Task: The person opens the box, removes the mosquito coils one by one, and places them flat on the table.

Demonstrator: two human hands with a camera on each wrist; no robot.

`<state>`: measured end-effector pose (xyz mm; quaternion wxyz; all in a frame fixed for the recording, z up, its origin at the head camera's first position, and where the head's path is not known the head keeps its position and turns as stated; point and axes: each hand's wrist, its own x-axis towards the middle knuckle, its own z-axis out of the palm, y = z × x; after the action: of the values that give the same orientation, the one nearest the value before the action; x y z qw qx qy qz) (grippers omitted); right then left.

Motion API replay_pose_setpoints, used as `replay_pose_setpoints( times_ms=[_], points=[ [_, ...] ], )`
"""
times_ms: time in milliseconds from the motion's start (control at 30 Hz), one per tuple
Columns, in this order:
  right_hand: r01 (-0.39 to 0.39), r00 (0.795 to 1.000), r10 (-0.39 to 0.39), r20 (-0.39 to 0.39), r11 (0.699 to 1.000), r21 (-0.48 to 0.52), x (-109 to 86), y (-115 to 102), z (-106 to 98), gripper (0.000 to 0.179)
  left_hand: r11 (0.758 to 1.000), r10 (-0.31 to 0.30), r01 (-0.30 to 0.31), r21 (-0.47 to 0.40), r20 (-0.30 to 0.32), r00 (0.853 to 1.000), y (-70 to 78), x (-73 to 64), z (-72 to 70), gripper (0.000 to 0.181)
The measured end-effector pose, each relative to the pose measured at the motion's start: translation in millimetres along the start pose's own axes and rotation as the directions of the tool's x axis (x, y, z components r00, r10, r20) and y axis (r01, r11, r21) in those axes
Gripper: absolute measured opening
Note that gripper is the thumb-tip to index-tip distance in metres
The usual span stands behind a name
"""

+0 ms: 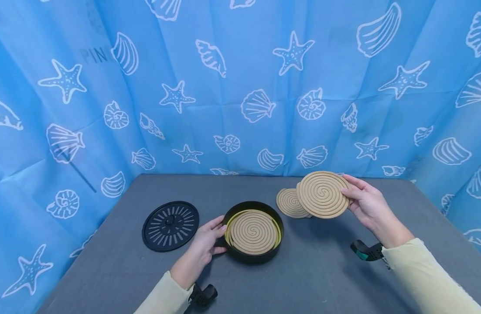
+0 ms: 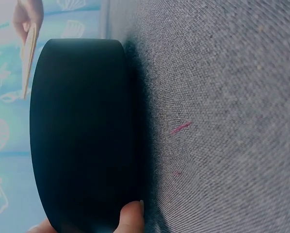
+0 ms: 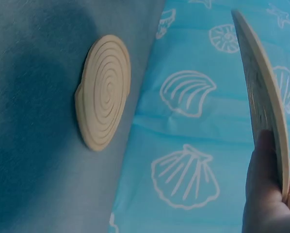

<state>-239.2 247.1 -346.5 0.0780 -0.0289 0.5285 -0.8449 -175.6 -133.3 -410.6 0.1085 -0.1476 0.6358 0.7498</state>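
My right hand [image 1: 367,200] pinches a tan spiral mosquito coil [image 1: 322,195] by its right edge, held up above the table. In the right wrist view that raised coil [image 3: 264,87] appears nearly edge-on. Behind it, other tan coils [image 1: 290,203] lie on the table, partly hidden in the head view and overlapping in the right wrist view. My left hand [image 1: 205,240] grips the left side of a round black holder [image 1: 253,258]. A mosquito coil [image 1: 254,231] rests inside, with a yellow ring [image 1: 280,231] around it. The holder's dark side wall [image 2: 84,131] fills much of the left wrist view.
A round black slotted lid [image 1: 171,226] lies on the grey cloth-covered table [image 1: 315,279], left of the holder. A blue curtain [image 1: 240,87] with white shell and starfish prints hangs behind the table and at both sides. Small red threads [image 2: 182,127] lie on the cloth.
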Motion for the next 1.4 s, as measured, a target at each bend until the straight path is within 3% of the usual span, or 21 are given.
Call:
replay_pose_setpoints(
  times_ms=[200,400,567,733,800,1000,1167,1300,1400],
  points=[
    [0.000,0.991,0.004,-0.134,1.000,0.026,1.0,2,-11,0.054,1.000,0.007,-0.007,0.001,0.005,1.000,-0.4,0.6,-0.7,0.045],
    [0.013,0.949,-0.003,-0.315,0.999,0.029,11.5,12,-29,0.066,1.000,0.006,-0.006,-0.006,0.014,1.000,-0.2,-0.3,-0.6,0.045],
    [0.015,0.923,0.006,-0.385,0.999,0.052,37.4,30,-74,0.066,1.000,0.005,-0.004,-0.008,0.013,1.000,-0.1,-1.7,-0.7,0.045],
    [0.074,0.895,-0.038,-0.445,0.995,0.064,59.8,53,-119,0.068,1.000,0.008,-0.008,-0.006,0.023,1.000,-0.5,-1.5,-1.3,0.045],
    [0.064,0.886,-0.020,-0.464,0.995,0.077,56.8,50,-116,0.070,1.000,0.009,-0.009,-0.007,0.026,1.000,-0.8,-1.4,-1.6,0.045],
    [-0.020,0.829,0.087,-0.553,0.992,0.126,36.2,29,-79,0.070,1.000,0.010,-0.010,-0.002,0.019,1.000,-1.6,-1.2,-1.5,0.045],
    [-0.037,0.790,0.073,-0.609,0.997,0.071,35.2,31,-74,0.067,1.000,0.007,-0.007,0.004,0.012,1.000,-2.3,-1.3,-1.1,0.045],
    [-0.068,0.762,0.105,-0.639,0.994,0.081,32.9,28,-65,0.066,1.000,0.000,0.000,0.003,0.013,1.000,-1.5,-1.4,-0.8,0.045],
    [-0.092,0.752,0.112,-0.649,0.994,0.064,31.8,27,-61,0.067,1.000,0.001,-0.001,0.005,0.009,1.000,-1.2,-1.2,-0.4,0.046]
  ],
)
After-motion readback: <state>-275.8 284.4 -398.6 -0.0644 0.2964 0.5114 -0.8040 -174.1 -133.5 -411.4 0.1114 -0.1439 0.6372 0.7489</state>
